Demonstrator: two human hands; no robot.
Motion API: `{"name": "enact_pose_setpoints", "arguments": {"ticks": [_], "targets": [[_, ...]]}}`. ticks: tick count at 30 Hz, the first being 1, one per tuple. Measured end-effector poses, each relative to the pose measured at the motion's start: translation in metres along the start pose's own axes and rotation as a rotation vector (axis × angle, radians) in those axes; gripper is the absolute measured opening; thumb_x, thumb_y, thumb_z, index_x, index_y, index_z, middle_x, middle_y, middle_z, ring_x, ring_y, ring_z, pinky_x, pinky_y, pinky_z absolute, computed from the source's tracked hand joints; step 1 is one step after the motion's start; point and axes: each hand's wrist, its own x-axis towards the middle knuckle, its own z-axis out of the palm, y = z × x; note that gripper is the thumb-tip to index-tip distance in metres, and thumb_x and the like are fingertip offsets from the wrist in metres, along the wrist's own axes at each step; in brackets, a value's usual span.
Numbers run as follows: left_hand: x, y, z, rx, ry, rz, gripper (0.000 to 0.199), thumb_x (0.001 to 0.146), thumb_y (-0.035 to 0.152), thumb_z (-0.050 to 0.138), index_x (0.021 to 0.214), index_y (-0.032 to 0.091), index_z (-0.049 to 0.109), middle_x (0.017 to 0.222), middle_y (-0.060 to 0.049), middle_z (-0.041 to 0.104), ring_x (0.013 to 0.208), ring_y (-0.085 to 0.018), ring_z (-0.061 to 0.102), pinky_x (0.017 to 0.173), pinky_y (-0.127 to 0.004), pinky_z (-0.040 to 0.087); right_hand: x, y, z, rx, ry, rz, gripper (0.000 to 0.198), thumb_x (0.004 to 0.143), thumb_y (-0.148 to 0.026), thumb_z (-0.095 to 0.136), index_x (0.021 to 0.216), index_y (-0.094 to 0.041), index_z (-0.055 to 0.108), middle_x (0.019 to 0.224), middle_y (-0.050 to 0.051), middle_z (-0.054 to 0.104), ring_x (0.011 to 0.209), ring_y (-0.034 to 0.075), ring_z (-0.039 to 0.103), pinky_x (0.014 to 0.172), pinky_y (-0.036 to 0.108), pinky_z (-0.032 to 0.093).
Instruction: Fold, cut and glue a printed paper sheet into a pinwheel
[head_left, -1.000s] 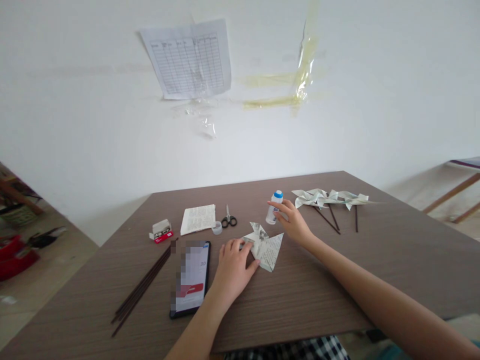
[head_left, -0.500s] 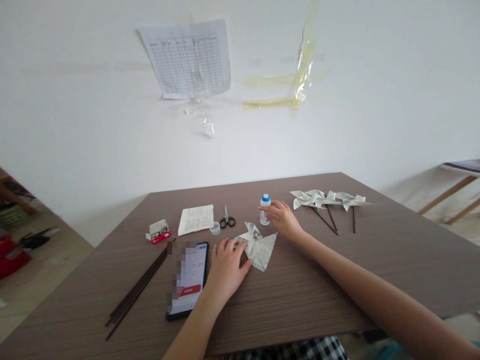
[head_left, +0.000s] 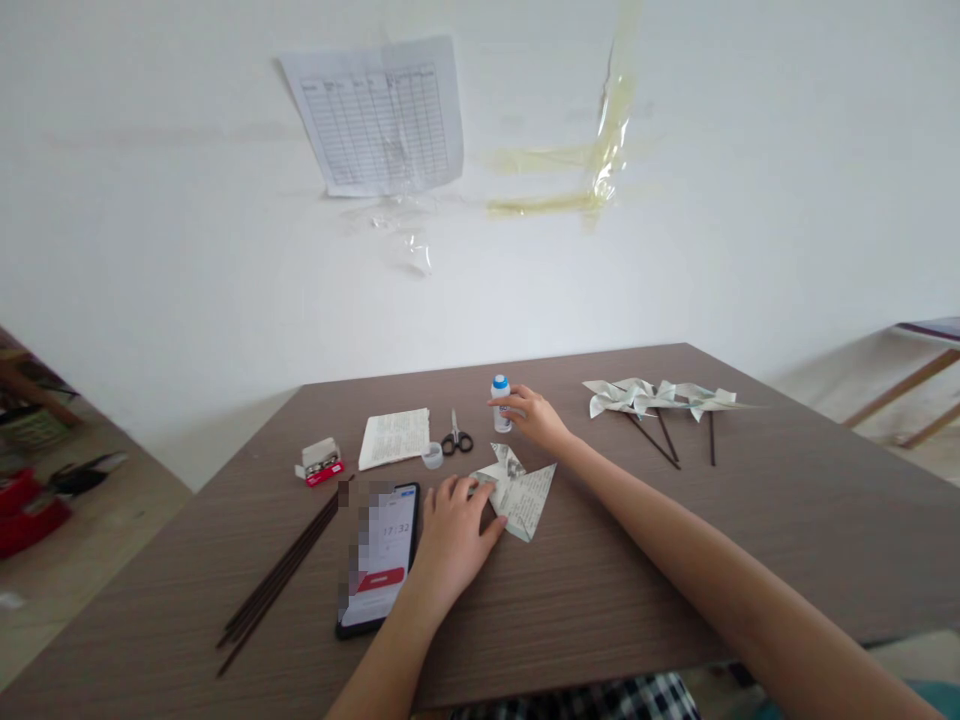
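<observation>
A half-folded newsprint pinwheel (head_left: 525,495) lies on the table, its pointed blades spread out. My left hand (head_left: 457,525) holds its left side down, with curved fingers and thumb on the paper; that side is partly hidden beneath them. Behind the pinwheel, my right hand (head_left: 532,415) has its fingers closed around a white glue bottle (head_left: 502,396) with a blue cap. The bottle is upright. Whether its base touches the table I cannot tell.
Left of the hands are a phone (head_left: 390,570), dark sticks (head_left: 281,575) and a small red-and-white box (head_left: 321,464). Folded newsprint (head_left: 394,438), scissors (head_left: 456,440) and a clear tape roll (head_left: 433,456) lie behind. Several finished pinwheels on sticks (head_left: 645,400) lie at the right.
My right hand has moved left and slightly away from me with the glue bottle in it. The left hand stays on the pinwheel.
</observation>
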Motion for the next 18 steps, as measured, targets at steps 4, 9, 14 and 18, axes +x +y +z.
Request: {"name": "enact_pose_setpoints", "arguments": {"ticks": [4,9,14,18], "targets": [[0.0,-0.002,0.003,-0.015,0.01,0.003,0.05,0.114,0.035,0.078,0.163,0.03,0.087,0.171,-0.019,0.082,0.168,-0.05,0.065,0.144,-0.077,0.049,0.014,-0.008,0.01,0.032,-0.022,-0.003,0.047,0.112,-0.012,0.079,0.148,-0.037,0.096,0.152,0.011,0.086,0.135,0.032,0.086,0.124,0.046,0.069],[-0.001,0.0,-0.001,-0.031,-0.004,-0.015,0.05,0.114,0.034,0.08,0.164,0.03,0.086,0.172,-0.018,0.081,0.171,-0.049,0.065,0.145,-0.074,0.05,0.027,-0.016,0.021,0.095,-0.06,0.053,0.047,0.116,-0.013,0.071,0.152,-0.033,0.095,0.158,0.012,0.082,0.138,0.031,0.085,0.126,0.043,0.065],[-0.002,0.002,-0.006,-0.038,-0.032,-0.013,0.054,0.115,0.03,0.077,0.168,0.024,0.084,0.173,-0.021,0.08,0.172,-0.049,0.065,0.147,-0.073,0.05,0.036,-0.018,0.03,0.098,-0.083,-0.003,0.052,0.116,-0.012,0.073,0.158,-0.038,0.092,0.161,0.01,0.084,0.143,0.033,0.084,0.127,0.047,0.068],[-0.002,-0.001,-0.003,-0.044,-0.022,0.013,0.054,0.114,0.03,0.075,0.167,0.025,0.084,0.174,-0.021,0.08,0.171,-0.05,0.065,0.145,-0.077,0.051,0.037,-0.019,0.034,0.065,-0.131,-0.031,0.062,0.118,-0.007,0.064,0.167,-0.039,0.086,0.175,0.009,0.077,0.142,0.029,0.085,0.124,0.04,0.068]]}}
